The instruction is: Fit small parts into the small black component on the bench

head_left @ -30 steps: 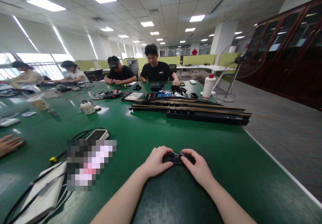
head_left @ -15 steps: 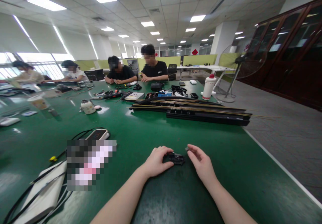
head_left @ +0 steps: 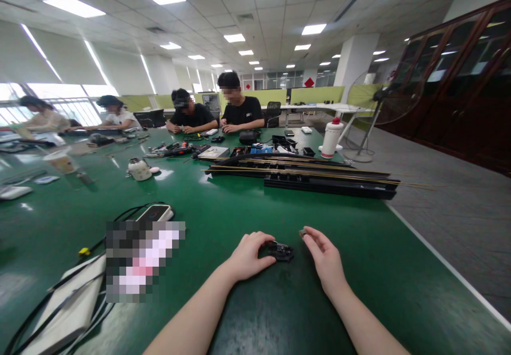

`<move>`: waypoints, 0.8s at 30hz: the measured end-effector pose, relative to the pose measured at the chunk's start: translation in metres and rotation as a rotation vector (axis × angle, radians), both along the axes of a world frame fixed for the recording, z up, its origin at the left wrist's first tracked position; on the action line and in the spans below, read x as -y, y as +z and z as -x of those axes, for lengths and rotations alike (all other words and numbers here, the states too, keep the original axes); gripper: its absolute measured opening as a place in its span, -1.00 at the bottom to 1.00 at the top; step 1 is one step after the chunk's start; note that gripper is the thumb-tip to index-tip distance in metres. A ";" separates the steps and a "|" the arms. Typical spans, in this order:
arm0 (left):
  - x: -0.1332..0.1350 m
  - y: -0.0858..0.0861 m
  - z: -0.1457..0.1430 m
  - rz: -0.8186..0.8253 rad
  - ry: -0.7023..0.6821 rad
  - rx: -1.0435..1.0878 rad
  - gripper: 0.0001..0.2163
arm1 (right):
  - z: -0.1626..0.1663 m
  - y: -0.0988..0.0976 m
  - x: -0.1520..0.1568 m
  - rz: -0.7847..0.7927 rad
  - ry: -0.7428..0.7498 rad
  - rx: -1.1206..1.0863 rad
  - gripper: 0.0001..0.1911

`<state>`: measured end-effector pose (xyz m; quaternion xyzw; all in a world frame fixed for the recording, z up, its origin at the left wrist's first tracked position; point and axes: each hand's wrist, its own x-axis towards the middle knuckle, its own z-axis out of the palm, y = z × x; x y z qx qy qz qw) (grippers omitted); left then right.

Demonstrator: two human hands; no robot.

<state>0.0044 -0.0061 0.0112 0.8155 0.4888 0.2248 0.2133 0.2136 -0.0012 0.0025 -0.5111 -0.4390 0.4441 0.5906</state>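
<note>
My left hand (head_left: 249,256) grips the left end of a small black mechanical part (head_left: 281,252), thumb at the near side and fingers at the far side. The part lies low over the green table (head_left: 247,206), and its fine details are too small to make out. To the right and apart from it, my right hand (head_left: 325,256) pinches a small greyish piece (head_left: 303,233) between thumb and fingertips. What kind of piece that is does not show.
Long black rails (head_left: 331,187) with thin brass-coloured rods lie across the table ahead. A white bottle (head_left: 331,139) stands behind them. A power bank (head_left: 155,214), cables and a white box (head_left: 67,307) are at left. Several people sit around the far side.
My right hand has moved slightly right, away from the black part, with the small piece in its fingers. My left hand stays in place. A person across the table has shifted left.
</note>
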 end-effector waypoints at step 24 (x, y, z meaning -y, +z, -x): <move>0.000 -0.001 0.001 -0.001 -0.002 -0.001 -0.63 | -0.001 -0.002 -0.002 0.028 -0.048 -0.111 -0.58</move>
